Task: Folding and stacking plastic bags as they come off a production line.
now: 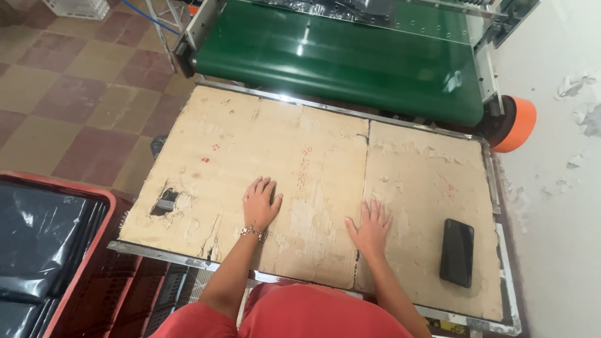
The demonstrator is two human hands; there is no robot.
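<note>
Head view. Both hands rest palm-down on the worn, tan corrugated cardboard sheet (300, 188) that covers a metal-framed table (494, 181). The left hand (260, 203), with a thin bracelet at the wrist, lies flat with its fingers close together. The right hand (370, 226) lies flat with its fingers spread. Neither hand clasps anything; both only press on the cardboard.

The cardboard fills nearly the whole tabletop, in two pieces that meet at a seam just left of the right hand. Its top layer is peeled in patches and one hole is torn near the left edge. Judged by its look, it is light, fairly stiff, rough rather than slippery, and apt to tear further; a free edge would be the sound place to take hold.

Count: one black flat smartphone (456, 252), lying on the cardboard near the right hand but apart from it. One green conveyor belt (338, 56) beyond the table. One orange round cap (521, 123) at the conveyor's right end. One red plastic crate (87, 250) lined with black plastic film, at lower left.
</note>
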